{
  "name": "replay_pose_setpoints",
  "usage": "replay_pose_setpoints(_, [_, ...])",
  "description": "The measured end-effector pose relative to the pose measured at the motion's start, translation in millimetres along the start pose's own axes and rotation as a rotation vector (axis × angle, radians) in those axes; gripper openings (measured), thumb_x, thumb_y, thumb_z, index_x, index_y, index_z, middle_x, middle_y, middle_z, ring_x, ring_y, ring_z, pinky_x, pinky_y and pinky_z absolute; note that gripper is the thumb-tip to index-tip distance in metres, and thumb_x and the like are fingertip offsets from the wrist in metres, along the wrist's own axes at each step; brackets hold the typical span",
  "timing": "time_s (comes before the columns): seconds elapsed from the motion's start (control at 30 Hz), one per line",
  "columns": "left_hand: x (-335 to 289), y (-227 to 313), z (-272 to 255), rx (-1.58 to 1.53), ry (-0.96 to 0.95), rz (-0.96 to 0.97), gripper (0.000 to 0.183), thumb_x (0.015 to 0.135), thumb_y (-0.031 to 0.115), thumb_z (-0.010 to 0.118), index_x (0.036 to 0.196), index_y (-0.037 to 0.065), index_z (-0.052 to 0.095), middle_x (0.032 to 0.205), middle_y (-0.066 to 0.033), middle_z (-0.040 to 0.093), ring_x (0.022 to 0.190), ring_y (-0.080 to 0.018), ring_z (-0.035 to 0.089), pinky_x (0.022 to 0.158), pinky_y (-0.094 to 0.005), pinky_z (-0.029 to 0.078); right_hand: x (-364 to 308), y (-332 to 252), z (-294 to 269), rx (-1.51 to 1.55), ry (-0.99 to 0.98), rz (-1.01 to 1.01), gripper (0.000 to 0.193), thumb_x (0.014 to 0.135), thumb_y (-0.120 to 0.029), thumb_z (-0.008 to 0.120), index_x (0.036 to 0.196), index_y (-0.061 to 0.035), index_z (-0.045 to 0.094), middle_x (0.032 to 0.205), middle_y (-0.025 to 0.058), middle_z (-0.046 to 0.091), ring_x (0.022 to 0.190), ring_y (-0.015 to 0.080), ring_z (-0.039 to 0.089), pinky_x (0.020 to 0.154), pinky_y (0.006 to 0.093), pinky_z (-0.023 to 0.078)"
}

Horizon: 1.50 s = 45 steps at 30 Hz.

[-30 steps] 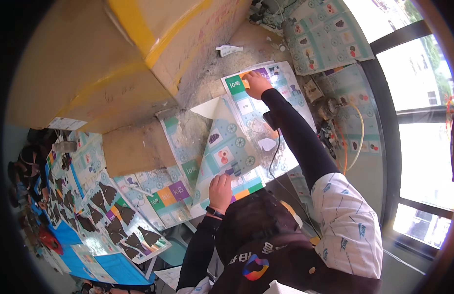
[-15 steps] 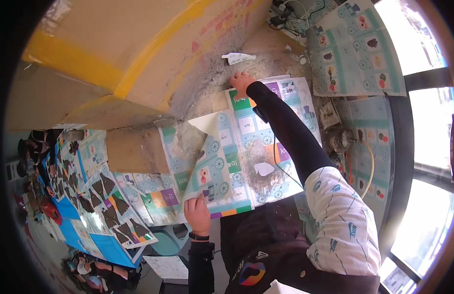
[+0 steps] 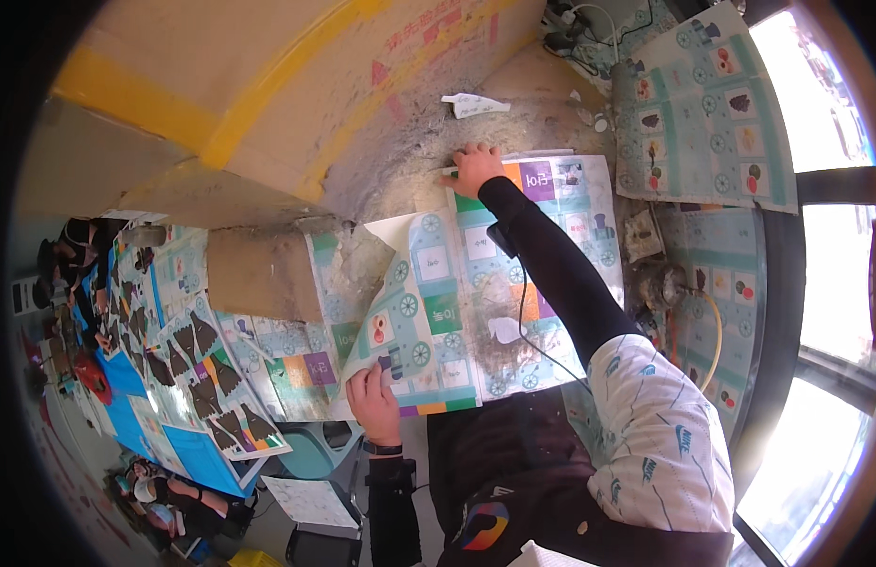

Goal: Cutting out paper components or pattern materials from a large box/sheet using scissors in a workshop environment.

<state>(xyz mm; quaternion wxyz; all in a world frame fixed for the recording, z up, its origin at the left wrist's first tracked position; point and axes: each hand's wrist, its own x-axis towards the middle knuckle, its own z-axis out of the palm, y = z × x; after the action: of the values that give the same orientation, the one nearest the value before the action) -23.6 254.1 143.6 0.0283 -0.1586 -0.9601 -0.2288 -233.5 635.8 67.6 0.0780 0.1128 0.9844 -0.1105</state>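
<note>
A large printed sheet (image 3: pixel 537 250) with pale blue wheel pictures and green, orange and purple blocks lies on the stained worktop before me. Along its left side a sheet part (image 3: pixel 400 312) is bent up, and a white corner flap (image 3: pixel 390 232) shows. My left hand (image 3: pixel 373 406) is closed on the lower left edge of this bent part, its thumb side out of sight. At the far edge my right hand (image 3: pixel 477 170) rests on the sheet's upper left corner, fingers apart. A white paper scrap (image 3: pixel 506 329) lies on the dark smudge in the sheet's middle.
A cardboard wall (image 3: pixel 296 85) with yellow tape rises at the far left. Beyond my right hand lies a white paper strip (image 3: pixel 476 106). A metal pot-like object (image 3: pixel 661 283) with a yellow hose stands right. Dark cut-outs cover a left table (image 3: pixel 164 435); people sit beyond.
My left hand has shifted slightly left and up along the bent sheet edge. The right hand stays at the upper corner, its fingers slightly repositioned. The whole view has tilted a little.
</note>
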Motion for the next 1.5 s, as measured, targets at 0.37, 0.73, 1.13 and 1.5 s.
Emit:
replay_pose_setpoints(0.37, [-29,0,13,0.045,-0.036,-0.033,0.035,0.075,0.001,0.057,0.109,0.002,0.064,0.099,-0.0117,0.055,0.096,-0.0325,0.053,0.085,-0.0438,0.045,-33,2,21,0.296,0.569,-0.114,0.033,0.068,-0.036,0.075,0.087,-0.0107,0.064,0.09,0.0052,0.058,0.097,0.0309,0.05,0.085,0.0429,0.04])
replay_pose_setpoints(0.73, [14,-5,-13,0.038,0.149,-0.198,0.02,0.09,0.009,0.057,0.106,-0.002,0.063,0.101,-0.0178,0.054,0.098,-0.0353,0.053,0.089,-0.043,0.042,-19,13,17,0.283,0.488,-0.175,0.037,0.071,-0.041,0.072,0.091,-0.0111,0.064,0.094,0.0078,0.058,0.101,0.03,0.049,0.086,0.0426,0.041])
replay_pose_setpoints(1.13, [-56,-135,-2,0.089,0.095,-0.573,0.054,0.086,0.019,0.067,0.126,-0.01,0.046,0.124,-0.027,0.052,0.118,-0.0387,0.049,0.104,-0.0424,0.037,-166,53,-18,0.566,0.764,0.176,0.042,0.072,-0.017,0.071,0.103,0.0036,0.052,0.1,0.0225,0.054,0.097,0.0412,0.051,0.085,0.0452,0.043])
replay_pose_setpoints(1.5, [-126,-212,26,0.082,-0.064,-0.605,0.054,0.079,0.023,0.071,0.117,-0.011,0.052,0.111,-0.0265,0.058,0.105,-0.0377,0.056,0.093,-0.0433,0.044,-499,12,102,1.816,-0.177,1.389,0.035,0.085,-0.015,0.057,0.113,0.004,0.048,0.121,0.0206,0.048,0.113,0.0344,0.05,0.094,0.0509,0.048])
